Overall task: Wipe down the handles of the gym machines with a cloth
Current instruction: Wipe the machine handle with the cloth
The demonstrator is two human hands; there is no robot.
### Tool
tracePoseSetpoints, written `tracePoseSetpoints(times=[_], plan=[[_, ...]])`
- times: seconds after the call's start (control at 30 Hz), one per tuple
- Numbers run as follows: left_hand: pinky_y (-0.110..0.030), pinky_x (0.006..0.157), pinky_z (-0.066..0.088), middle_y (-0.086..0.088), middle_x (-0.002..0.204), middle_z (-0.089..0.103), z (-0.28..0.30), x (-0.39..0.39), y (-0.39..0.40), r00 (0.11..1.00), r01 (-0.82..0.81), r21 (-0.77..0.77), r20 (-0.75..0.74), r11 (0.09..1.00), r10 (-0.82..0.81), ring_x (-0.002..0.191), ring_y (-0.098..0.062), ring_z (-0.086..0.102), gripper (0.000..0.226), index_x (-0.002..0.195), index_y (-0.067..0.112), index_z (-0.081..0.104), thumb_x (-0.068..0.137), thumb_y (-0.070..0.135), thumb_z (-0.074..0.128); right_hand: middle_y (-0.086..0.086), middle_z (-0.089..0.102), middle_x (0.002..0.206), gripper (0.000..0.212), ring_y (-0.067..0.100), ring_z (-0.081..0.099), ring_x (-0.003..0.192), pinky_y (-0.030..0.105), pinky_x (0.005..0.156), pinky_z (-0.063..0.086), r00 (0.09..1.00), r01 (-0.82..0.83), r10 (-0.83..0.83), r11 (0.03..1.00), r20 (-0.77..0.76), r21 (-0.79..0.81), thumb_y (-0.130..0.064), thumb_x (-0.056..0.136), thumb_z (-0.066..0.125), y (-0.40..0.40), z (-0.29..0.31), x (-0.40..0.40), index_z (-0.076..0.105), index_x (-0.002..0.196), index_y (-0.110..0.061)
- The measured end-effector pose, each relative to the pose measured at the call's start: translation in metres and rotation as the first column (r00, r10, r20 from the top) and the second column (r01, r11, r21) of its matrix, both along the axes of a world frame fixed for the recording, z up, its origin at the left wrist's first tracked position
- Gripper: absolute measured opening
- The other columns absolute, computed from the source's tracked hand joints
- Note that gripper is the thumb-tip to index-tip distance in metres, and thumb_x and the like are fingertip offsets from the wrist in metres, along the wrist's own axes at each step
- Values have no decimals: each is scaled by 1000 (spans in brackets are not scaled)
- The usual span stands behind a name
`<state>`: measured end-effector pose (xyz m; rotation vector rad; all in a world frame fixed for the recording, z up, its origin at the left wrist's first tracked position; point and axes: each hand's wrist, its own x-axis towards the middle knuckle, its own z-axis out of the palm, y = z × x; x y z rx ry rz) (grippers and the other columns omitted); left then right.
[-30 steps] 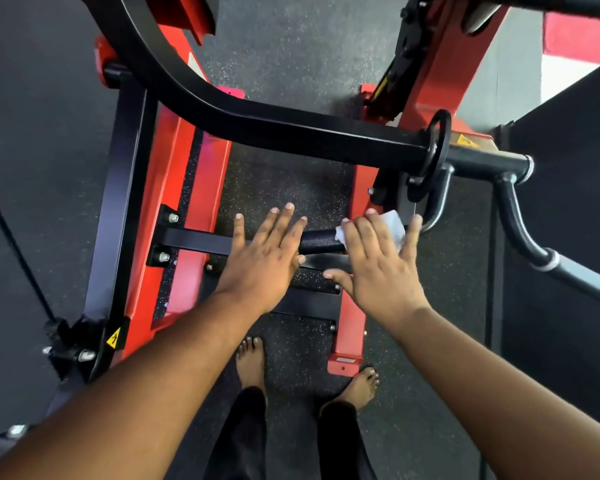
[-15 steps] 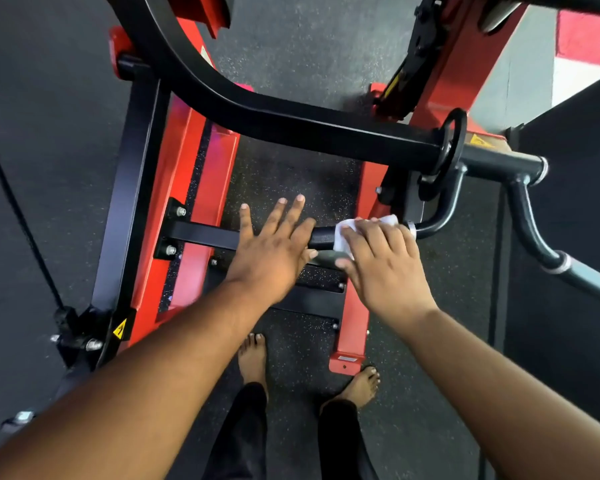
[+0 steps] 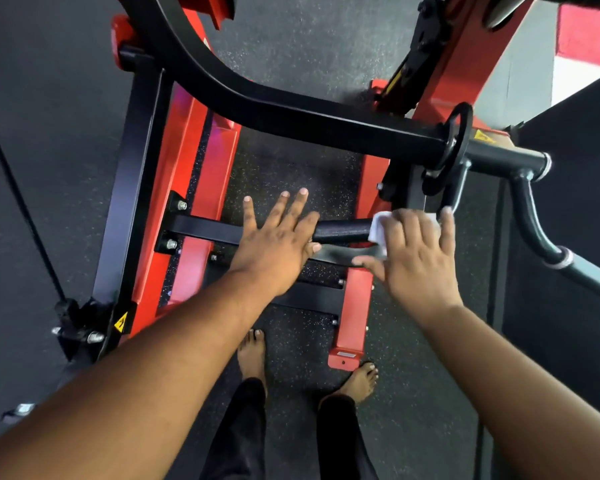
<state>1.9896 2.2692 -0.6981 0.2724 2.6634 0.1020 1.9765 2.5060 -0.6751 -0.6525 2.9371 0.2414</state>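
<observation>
A black textured handle [image 3: 343, 230] runs left to right across the middle of a red and black gym machine. My left hand [image 3: 274, 240] lies flat on the handle's left part, fingers straight and spread. My right hand [image 3: 416, 254] presses a white cloth [image 3: 378, 232] onto the right end of the handle with straight, spread fingers. Most of the cloth is hidden under that hand.
A thick curved black arm [image 3: 257, 102] crosses above the handle. A second black handle [image 3: 534, 230] with a grey grip bends off to the right. Red frame rails [image 3: 194, 188] flank dark speckled floor [image 3: 291, 168]. My bare feet [image 3: 253, 355] stand below the handle.
My right hand has slid the cloth rightward along the handle, baring more of the black grip between the hands. The left hand stays flat on the handle. The view has shifted slightly.
</observation>
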Motion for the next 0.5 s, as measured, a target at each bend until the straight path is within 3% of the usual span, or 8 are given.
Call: tracePoseSetpoints(times=[0.07,0.13,0.2,0.3,0.4,0.5], plan=[[-74,118,1,-4,170,-19,-1,0,0,1000,-3,-10,-5,1000,3,158,-26,-10,59,162,29,4,109,52,12,9,57,112,87,34,52,116,63,123,6,998,48,-50,997,34,56,-87,89,21,-13,2,-16,55,115,-11],[-74,118,0,-4,170,-21,0,0,1,1000,-3,-21,6,1000,3,158,-26,-12,59,162,28,1,109,51,12,8,60,109,96,32,56,112,59,124,9,996,-32,24,996,90,84,-93,82,18,-36,-1,-22,56,117,-12],[-73,118,-1,-3,169,-25,2,0,2,999,-3,-32,32,999,4,158,-26,-14,62,163,28,-3,108,51,12,11,59,122,105,33,54,119,55,123,16,981,-167,156,981,113,94,-93,82,16,-54,-7,-17,51,133,-8],[-72,119,0,-2,169,-24,2,0,1,1000,-16,-15,22,1000,16,158,-25,-12,63,163,29,-1,107,54,14,17,45,148,106,36,40,139,57,124,14,961,-270,263,960,82,79,-86,89,23,-48,-12,-4,32,154,-3],[-73,119,0,-3,170,-20,2,-1,0,1000,-14,-1,6,1000,14,159,-26,-9,62,162,29,3,107,55,16,16,33,160,100,35,27,151,64,123,9,975,-222,221,967,19,124,-79,94,34,-10,-15,4,16,161,-8],[-73,119,2,-4,170,-19,1,-1,0,1000,-1,-10,0,1000,1,159,-27,-8,62,162,30,2,107,56,16,19,32,158,98,37,24,152,67,122,5,993,-103,111,977,-32,189,-73,95,44,9,-17,8,15,160,-5]])
